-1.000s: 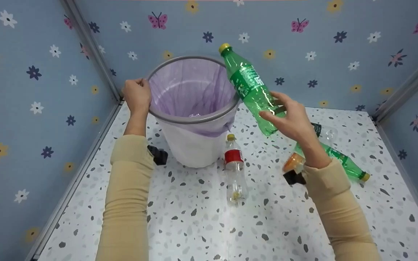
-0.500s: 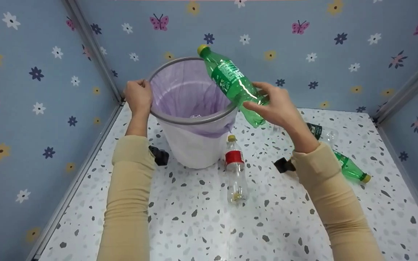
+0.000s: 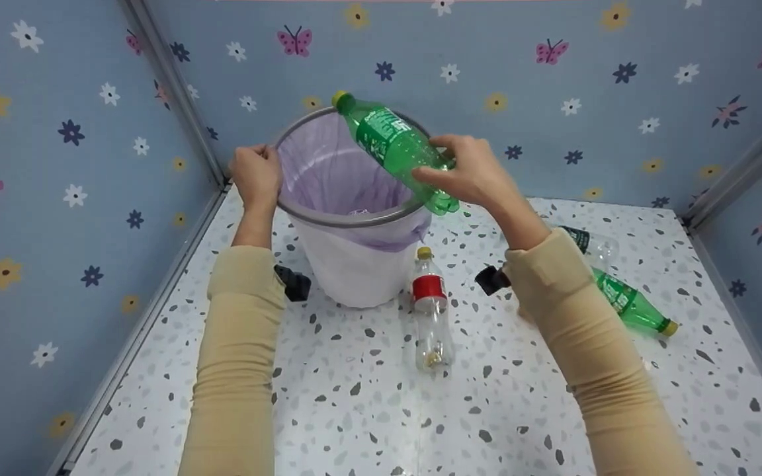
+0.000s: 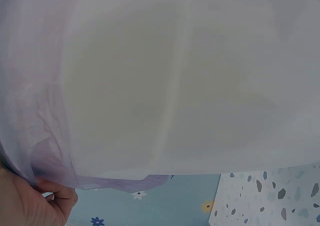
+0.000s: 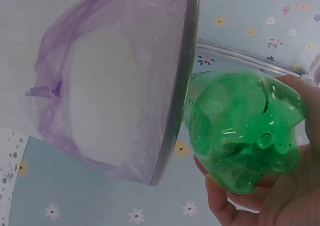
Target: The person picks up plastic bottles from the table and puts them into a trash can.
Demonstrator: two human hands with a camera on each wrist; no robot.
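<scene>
My right hand [image 3: 470, 173] holds a green plastic bottle [image 3: 391, 142] near its base, fingers and thumb around it. The bottle lies tilted above the opening of a white trash bin [image 3: 354, 264], its yellow cap toward the far left of the rim. In the right wrist view the bottle's base [image 5: 250, 131] faces the camera beside the grey rim [image 5: 180, 86]. My left hand [image 3: 256, 175] grips the bin's left rim, and in the left wrist view its fingers [image 4: 62, 198] pinch the purple liner [image 4: 47, 156]. Something clear, hard to make out, lies inside the bin.
A clear bottle with a red label [image 3: 428, 287] lies in front of the bin. At right, another green bottle [image 3: 632, 304] and a clear bottle with a dark label [image 3: 596, 244] lie on the speckled surface [image 3: 368, 410]. Patterned walls [image 3: 553, 119] enclose the back and sides.
My right hand has carried the green bottle left, from beside the rim to over the bin's opening, tilting it flatter. The left hand stays on the rim.
</scene>
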